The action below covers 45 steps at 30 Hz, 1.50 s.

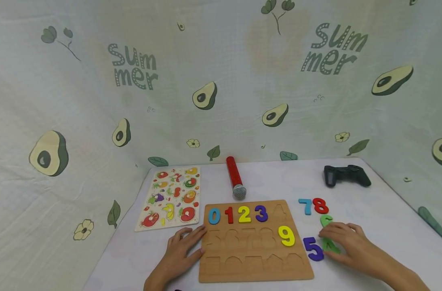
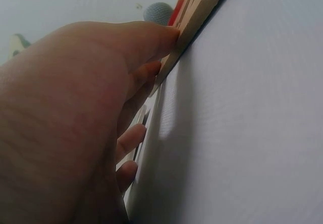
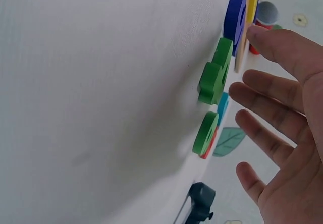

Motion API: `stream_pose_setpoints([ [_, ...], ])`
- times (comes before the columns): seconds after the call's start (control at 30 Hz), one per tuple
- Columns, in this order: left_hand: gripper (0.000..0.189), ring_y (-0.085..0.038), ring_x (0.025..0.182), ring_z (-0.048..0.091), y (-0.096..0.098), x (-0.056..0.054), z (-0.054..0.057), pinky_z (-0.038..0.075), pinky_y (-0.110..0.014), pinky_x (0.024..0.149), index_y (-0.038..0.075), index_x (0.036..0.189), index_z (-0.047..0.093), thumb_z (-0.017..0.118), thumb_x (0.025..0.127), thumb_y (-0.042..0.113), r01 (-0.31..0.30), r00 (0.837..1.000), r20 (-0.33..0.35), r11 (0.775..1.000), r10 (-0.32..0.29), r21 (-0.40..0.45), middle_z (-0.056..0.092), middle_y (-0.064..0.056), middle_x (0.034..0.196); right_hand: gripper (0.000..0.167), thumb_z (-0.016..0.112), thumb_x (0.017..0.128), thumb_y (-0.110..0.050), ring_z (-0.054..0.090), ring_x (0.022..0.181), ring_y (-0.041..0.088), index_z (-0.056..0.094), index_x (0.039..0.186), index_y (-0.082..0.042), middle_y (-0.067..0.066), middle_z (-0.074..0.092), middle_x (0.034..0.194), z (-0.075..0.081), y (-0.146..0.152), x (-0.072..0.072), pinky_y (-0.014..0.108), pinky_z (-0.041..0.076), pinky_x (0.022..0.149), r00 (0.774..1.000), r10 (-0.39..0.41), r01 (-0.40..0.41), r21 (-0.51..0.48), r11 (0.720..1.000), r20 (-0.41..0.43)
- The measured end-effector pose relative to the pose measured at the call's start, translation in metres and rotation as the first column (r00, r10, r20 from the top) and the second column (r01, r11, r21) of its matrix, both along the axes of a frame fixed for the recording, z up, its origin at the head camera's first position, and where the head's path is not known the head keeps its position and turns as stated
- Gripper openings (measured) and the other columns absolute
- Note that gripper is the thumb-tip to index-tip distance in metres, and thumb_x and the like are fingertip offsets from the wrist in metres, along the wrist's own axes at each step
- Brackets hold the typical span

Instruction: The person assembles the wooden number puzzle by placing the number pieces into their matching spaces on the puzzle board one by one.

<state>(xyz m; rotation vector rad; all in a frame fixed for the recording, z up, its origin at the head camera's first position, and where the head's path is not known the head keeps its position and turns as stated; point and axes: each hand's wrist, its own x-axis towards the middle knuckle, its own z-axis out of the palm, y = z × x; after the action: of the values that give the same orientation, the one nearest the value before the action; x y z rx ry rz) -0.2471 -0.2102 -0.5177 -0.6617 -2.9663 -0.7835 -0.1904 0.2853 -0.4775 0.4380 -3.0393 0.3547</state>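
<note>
My left hand [image 1: 179, 252] rests its thumb and fingertips along the left edge of a wooden number board [image 1: 255, 275]. A blue 0 [image 1: 210, 216], red 1 [image 1: 229, 215], yellow 2 [image 1: 244, 219] and purple 3 [image 1: 262, 218] lie in its top row, and a yellow 9 [image 1: 291, 239] in the middle row. Over to the right, my right hand [image 1: 352, 246] hovers with spread fingers above a green 4 [image 1: 329, 245], partly covering it. The right wrist view has nothing between these fingers and shows the green 4 [image 3: 212, 77] lying between a purple 5 [image 3: 233, 17] and another green number [image 3: 202, 135].
A blue 7 [image 1: 307, 207] and red 8 [image 1: 320, 209] lie beyond the right hand. Behind the board is a red microphone [image 1: 234, 173]; a fruit puzzle board [image 1: 171, 197] lies to the left. A black game controller [image 1: 346, 174] sits at the back right, before a printed cloth [image 1: 243, 133].
</note>
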Motion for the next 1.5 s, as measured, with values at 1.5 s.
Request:
stream_pose_setpoints([
  [1.5,0.057,-0.027,0.136,0.031,-0.001,0.0,-0.001,0.024,-0.062,0.103,0.033,0.149,0.049,0.059,0.097,0.052,0.005,1.0,0.001,1.0,-0.005,0.014,0.042,0.015,0.155,0.051,0.088,0.072,-0.039,0.052,0.121,0.037,0.073,0.116,-0.018,0.002,0.067,0.121,0.015,0.0,-0.017,0.066,0.029,0.096,0.995,0.069,-0.068,0.011,0.998,-0.072],
])
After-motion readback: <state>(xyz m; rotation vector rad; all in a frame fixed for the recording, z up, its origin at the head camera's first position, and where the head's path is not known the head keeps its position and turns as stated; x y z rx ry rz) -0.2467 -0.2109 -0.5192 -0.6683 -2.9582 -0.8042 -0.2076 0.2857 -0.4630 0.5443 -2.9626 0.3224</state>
